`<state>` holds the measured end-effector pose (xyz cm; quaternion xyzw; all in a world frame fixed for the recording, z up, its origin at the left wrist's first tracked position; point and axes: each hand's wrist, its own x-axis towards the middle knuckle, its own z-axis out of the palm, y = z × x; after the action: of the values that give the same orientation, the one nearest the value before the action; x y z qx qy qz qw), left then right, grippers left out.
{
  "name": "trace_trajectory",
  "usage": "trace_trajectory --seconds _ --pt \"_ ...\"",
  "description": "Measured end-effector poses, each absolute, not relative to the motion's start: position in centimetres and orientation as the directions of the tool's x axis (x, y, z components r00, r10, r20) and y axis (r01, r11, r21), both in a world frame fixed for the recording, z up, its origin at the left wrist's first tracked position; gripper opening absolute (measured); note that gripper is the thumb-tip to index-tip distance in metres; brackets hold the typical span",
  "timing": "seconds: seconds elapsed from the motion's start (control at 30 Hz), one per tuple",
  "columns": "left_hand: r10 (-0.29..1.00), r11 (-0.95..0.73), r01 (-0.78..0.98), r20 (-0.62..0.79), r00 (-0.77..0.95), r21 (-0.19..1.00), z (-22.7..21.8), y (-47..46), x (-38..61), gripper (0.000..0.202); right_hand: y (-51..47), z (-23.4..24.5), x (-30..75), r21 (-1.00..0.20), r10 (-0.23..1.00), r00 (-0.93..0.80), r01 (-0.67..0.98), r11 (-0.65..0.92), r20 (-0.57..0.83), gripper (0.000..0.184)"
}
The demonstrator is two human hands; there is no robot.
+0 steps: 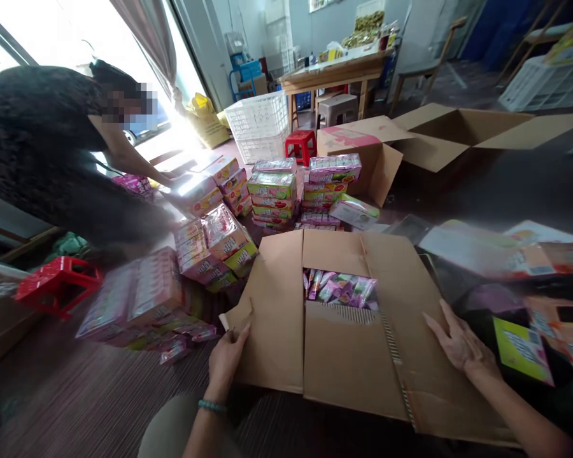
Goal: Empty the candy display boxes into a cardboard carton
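A large cardboard box [344, 356] lies in front of me with its flaps partly folded over. Through the gap in the middle show several small pink and purple packets [341, 289]. My left hand [226, 359] grips the edge of the left flap, thumb on top. My right hand [458, 340] lies flat with spread fingers on the right flap.
Stacks of colourful candy cartons [272, 191] stand on the floor beyond the box, more at left [138, 299]. Another person [52, 146] bends over a carton at left. Open empty boxes [439, 137], a white basket [260, 124], red stools [57, 283] and flat packages at right [520, 254] surround me.
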<state>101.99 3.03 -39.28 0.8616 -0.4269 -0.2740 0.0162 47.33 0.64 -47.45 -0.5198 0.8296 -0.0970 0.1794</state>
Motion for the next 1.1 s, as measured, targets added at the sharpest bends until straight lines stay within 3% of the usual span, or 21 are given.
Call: trace_trajectory --seconds 0.1,0.2,0.27,0.37,0.47,0.53,0.6,0.7,0.77,0.93,1.0,1.1 --pt "-0.776 -0.603 -0.773 -0.372 0.51 0.197 -35.2 3.2 101.1 0.07 0.5 -47.1 47.5 -0.411 -0.881 -0.393 -0.781 0.47 -0.263 0.087" --pt "-0.804 -0.556 -0.828 -0.301 0.513 0.075 -30.6 3.2 97.8 0.056 0.0 -47.3 48.7 -0.448 -0.909 -0.358 -0.791 0.417 -0.213 0.086" --pt "-0.84 -0.476 -0.879 -0.306 0.448 0.018 -28.6 3.6 94.0 0.044 -0.4 -47.8 49.9 -0.452 -0.919 -0.348 -0.8 0.395 -0.188 0.089" --pt "-0.918 -0.265 -0.963 -0.32 0.233 0.057 -28.1 4.3 88.2 0.032 -1.1 -49.0 51.1 -0.44 -0.915 -0.38 -0.804 0.399 -0.136 0.094" --pt "-0.955 -0.156 -0.967 -0.28 0.097 0.199 -29.7 4.3 85.6 0.031 -1.5 -50.2 51.4 -0.459 -0.928 -0.367 -0.816 0.353 -0.061 0.095" --pt "-0.972 -0.074 -0.946 -0.234 -0.002 0.316 -31.2 4.0 85.9 0.045 -1.7 -50.7 51.3 -0.471 -0.934 -0.353 -0.817 0.333 -0.049 0.094" --pt "-0.993 0.03 -0.918 -0.097 -0.074 0.396 -33.0 3.5 86.8 0.054 -1.6 -50.8 51.4 -0.47 -0.933 -0.355 -0.815 0.34 -0.059 0.091" --pt "-0.986 0.138 -0.862 0.147 -0.074 0.487 -36.6 2.8 86.8 0.052 -1.4 -50.1 51.9 -0.455 -0.931 -0.358 -0.82 0.347 -0.066 0.084" --pt "-0.981 0.183 -0.835 0.156 -0.118 0.519 -39.6 2.4 85.3 0.058 -1.3 -49.1 52.5 -0.437 -0.933 -0.35 -0.83 0.348 -0.079 0.08" --pt "-0.934 0.288 -0.891 -0.101 -0.342 0.35 -45.6 1.7 79.9 0.075 -1.0 -45.7 53.6 -0.465 -0.921 -0.344 -0.795 0.39 -0.186 0.075" --pt "-0.934 0.296 -0.92 -0.126 -0.335 0.256 -46.9 2.0 79.3 0.075 -0.5 -44.3 54.1 -0.545 -0.916 -0.34 -0.736 0.401 -0.215 0.073" --pt "-0.937 0.331 -0.933 -0.065 -0.343 0.143 -48.4 2.2 80.5 0.075 0.3 -43.0 55.0 -0.57 -0.889 -0.403 -0.687 0.451 -0.218 0.07"
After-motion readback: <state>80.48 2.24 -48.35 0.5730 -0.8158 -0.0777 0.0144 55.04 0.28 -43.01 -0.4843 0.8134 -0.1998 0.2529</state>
